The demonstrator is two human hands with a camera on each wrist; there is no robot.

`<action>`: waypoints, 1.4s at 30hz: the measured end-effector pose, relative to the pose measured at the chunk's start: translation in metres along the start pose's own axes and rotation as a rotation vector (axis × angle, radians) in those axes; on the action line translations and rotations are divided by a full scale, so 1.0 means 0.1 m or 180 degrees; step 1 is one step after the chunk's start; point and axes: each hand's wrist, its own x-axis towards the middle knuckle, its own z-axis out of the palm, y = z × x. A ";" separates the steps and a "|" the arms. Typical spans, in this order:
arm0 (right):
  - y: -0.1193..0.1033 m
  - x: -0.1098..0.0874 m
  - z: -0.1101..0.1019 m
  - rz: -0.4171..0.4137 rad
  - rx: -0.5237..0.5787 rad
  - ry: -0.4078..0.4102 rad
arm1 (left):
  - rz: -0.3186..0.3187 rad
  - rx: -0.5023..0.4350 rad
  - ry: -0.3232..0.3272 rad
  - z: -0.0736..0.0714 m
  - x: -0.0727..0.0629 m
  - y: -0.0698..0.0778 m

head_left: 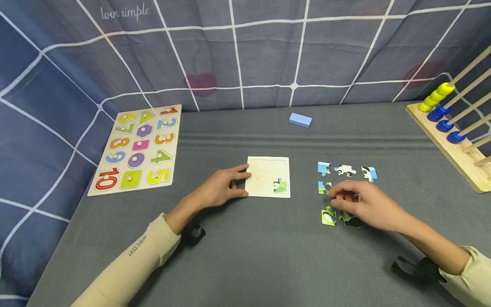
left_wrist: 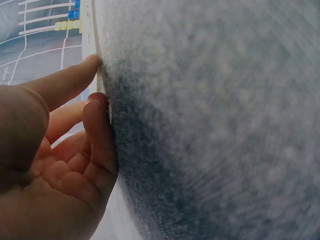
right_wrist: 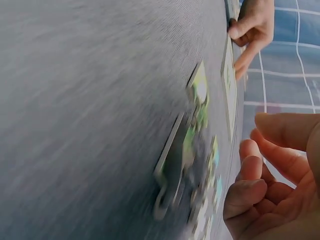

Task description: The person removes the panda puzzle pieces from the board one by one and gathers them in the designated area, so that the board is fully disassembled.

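Observation:
A square wooden puzzle board (head_left: 264, 177) lies in the middle of the head view, with one panda puzzle piece (head_left: 282, 186) in its lower right corner. My left hand (head_left: 218, 187) touches the board's left edge with its thumb and fingertips, fingers fairly straight. To the right of the board lie several loose puzzle pieces (head_left: 346, 170), blue, white, black and green. My right hand (head_left: 364, 204) hovers over them, partly covering a dark-and-green piece (head_left: 352, 221). In the right wrist view, its thumb (right_wrist: 285, 127) and index finger stand apart, with nothing visible between them.
A number-and-shape peg board (head_left: 132, 149) lies at the far left. Behind the puzzle board sits a small blue block (head_left: 300, 120). A wooden bead rack (head_left: 449, 145) stands at the right. A grid-patterned curtain (head_left: 264, 55) hangs along the back of the grey table.

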 end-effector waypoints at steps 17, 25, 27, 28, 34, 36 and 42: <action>-0.24 0.70 0.47 0.0076 0.0167 -0.0093 | -0.0037 -0.0009 -0.0002 0.00 -0.01 -0.01; -0.24 0.88 0.60 0.0111 -0.0045 -0.0212 | -0.0043 -0.0027 -0.0004 0.00 0.00 -0.02; -0.25 0.90 0.62 0.0121 -0.0139 -0.0208 | -0.0055 -0.0048 -0.0011 0.00 0.00 -0.01; -0.25 0.90 0.63 0.0115 -0.0160 -0.0208 | -0.0064 -0.0056 -0.0016 0.00 0.00 -0.01; -0.26 0.90 0.64 0.0084 -0.0177 -0.0226 | -0.0089 -0.0093 -0.0016 0.00 0.01 0.00; -0.26 0.90 0.63 0.0089 -0.0177 -0.0237 | -0.0090 -0.0086 -0.0014 0.00 0.00 0.00; -0.25 0.90 0.63 0.0088 -0.0166 -0.0223 | -0.0093 -0.0049 -0.0009 0.00 0.00 0.01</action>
